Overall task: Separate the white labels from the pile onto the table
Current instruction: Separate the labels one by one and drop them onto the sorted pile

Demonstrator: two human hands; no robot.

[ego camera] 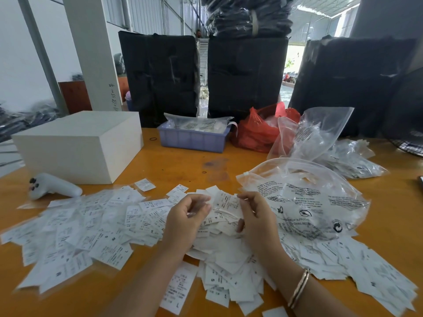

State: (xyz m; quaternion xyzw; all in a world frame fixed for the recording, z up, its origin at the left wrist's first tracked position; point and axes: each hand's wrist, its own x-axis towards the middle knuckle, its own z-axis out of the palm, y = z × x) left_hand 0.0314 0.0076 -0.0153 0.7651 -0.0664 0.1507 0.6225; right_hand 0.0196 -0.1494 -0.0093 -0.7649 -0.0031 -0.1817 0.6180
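A wide pile of white printed labels [229, 259] covers the near half of the orange table [174, 163], with more labels spread flat to the left [87, 225]. My left hand [185, 220] hovers over the pile's middle with its fingers curled; whether it holds anything I cannot tell. My right hand [254, 216] pinches a white label [226, 202] by its top right corner, lifted slightly above the heap. A bracelet sits on my right wrist.
A white box [77, 143] and a white handheld controller [52, 186] lie at the left. A blue crate [194, 136], a red bag [256, 131] and clear plastic bags [309, 195] stand behind and right. Black wrapped bundles [247, 74] line the far edge.
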